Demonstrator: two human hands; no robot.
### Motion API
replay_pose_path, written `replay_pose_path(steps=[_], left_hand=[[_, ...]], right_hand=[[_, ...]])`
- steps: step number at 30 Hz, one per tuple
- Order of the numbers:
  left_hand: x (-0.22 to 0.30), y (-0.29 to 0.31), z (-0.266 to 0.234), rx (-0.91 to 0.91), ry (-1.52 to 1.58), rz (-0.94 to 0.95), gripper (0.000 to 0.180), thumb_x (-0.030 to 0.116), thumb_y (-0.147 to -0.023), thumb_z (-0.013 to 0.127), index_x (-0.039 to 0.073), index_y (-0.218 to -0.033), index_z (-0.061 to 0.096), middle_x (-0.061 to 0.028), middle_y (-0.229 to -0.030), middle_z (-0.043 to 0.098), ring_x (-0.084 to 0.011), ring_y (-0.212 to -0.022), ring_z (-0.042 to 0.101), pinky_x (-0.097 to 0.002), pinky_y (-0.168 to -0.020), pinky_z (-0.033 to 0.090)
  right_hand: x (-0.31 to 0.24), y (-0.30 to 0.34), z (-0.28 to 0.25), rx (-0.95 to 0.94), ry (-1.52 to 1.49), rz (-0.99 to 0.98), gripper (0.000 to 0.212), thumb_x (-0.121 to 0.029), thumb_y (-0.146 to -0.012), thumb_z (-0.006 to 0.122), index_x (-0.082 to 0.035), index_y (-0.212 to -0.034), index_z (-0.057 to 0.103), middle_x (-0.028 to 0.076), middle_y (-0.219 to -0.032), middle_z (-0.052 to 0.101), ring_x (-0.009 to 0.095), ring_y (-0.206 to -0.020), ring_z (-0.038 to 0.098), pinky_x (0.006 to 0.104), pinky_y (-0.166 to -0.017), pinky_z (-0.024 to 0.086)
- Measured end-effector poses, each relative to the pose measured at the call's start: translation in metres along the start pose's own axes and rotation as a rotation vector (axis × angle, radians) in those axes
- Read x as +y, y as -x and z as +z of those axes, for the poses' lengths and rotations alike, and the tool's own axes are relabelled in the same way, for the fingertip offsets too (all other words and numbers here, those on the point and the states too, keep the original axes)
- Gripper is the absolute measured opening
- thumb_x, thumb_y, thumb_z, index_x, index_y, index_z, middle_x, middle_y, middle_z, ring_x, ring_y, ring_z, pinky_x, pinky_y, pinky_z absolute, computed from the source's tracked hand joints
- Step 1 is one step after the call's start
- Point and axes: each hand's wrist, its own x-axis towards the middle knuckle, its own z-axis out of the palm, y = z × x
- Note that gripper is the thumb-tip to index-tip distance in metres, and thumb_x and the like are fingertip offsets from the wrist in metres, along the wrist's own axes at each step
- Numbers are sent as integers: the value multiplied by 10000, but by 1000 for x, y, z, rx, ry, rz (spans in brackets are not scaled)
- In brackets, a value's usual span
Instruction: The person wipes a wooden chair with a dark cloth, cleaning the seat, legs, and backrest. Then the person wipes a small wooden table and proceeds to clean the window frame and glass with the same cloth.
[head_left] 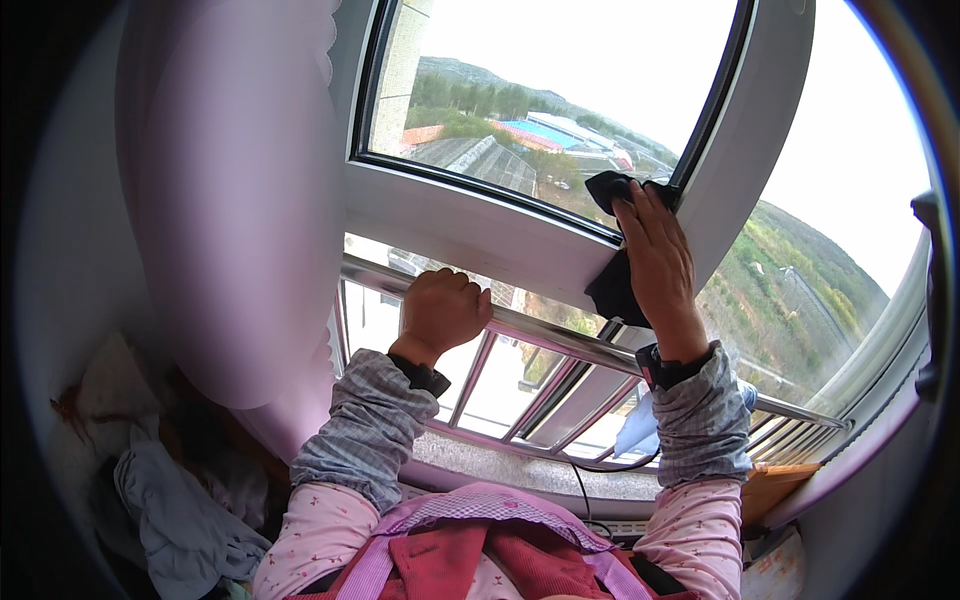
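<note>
My left hand (437,312) is wrapped round the top bar of a shiny metal railing (550,335) that runs across the lower part of the window. Higher up and to the right, my right hand (657,250) lies with its fingers stretched out, pressing a black cloth (616,290) against the lower right corner of the window sash (470,207). Part of the cloth sticks out above the fingers, onto the edge of the glass pane (540,90); another part hangs beside the palm. My palm hides the middle of the cloth.
A pink curtain (235,200) hangs at the left. Below it lie grey clothes (185,515) in a heap. A light blue cloth (637,428) is by the railing near my right forearm, with a black cable (582,490) below. An orange-brown box-like thing (778,495) stands at the lower right.
</note>
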Motion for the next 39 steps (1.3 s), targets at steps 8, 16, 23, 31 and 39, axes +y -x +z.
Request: replay_pose_path(steps=[8,16,23,31,39], left_hand=[[1,3,-1,-14,15,-10,286,232,-836,656,96,-587,623,-72,-606,595,-276,-626,611,-433,-606,498],[1,5,0,-33,14,1,294,237,-856,631,109,-591,614,-50,-602,571,-251,-623,598,-413,-597,496],[2,4,-6,-36,21,15,292,230,-858,637,113,-591,617,-42,-597,575,-236,-606,598,-397,-601,490],[0,3,-5,22,60,29,305,235,-821,638,124,-544,571,-40,-564,540,-240,-573,580,-405,-555,477],[-4,2,-9,-28,105,19,274,260,-820,650,109,-592,638,-48,-589,577,-247,-600,613,-403,-589,511]], right_hand=[[-20,-40,42,162,-20,-186,379,-35,-941,560,-80,-1315,608,107,-1461,533,302,-1390,484,466,-1127,413],[100,-217,4,602,130,57,367,-27,-952,567,-73,-1315,601,134,-1308,651,384,-1253,573,490,-1049,441],[-4,-144,41,361,-31,-261,353,-13,-912,606,-101,-1250,659,77,-1355,626,297,-1315,552,471,-1131,428],[135,-271,5,789,267,-142,331,-76,-977,571,-75,-1308,580,156,-1189,655,360,-1107,629,450,-950,519],[149,-374,2,738,351,176,352,-188,-965,584,-77,-1295,633,149,-1221,699,330,-1124,674,459,-919,559]])
